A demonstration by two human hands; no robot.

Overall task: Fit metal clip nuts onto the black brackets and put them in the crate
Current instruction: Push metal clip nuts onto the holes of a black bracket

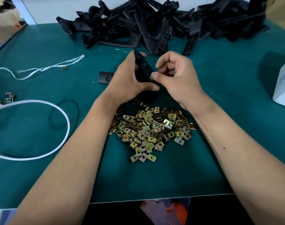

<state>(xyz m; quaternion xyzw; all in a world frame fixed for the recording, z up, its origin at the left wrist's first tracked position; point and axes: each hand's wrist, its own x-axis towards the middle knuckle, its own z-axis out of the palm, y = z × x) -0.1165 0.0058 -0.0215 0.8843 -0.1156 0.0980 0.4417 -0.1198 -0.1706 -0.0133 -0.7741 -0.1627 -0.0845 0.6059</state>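
Far left on the teal-covered counter [179, 176]: a loop of thick white cord [63, 117], thin white string [46, 68] beyond it, and a few stray brassy metal clips [9, 96] by the edge. Centre left: left hand [128, 80] wrapped around a long flat black plastic bracket [144, 66] with small holes, held tilted above the counter. Beside it: right hand [176, 75], fingers curled, thumb and forefinger pinching a small gold-toned metal clip nut [152, 78] against the bracket's edge. Below both hands, between the forearms: loose heap of yellow-zinc square clip nuts [148, 129]. Behind, along the far edge: tangled pile of black plastic brackets [154, 23]. Far right: corner of a white cardboard box [284, 85].
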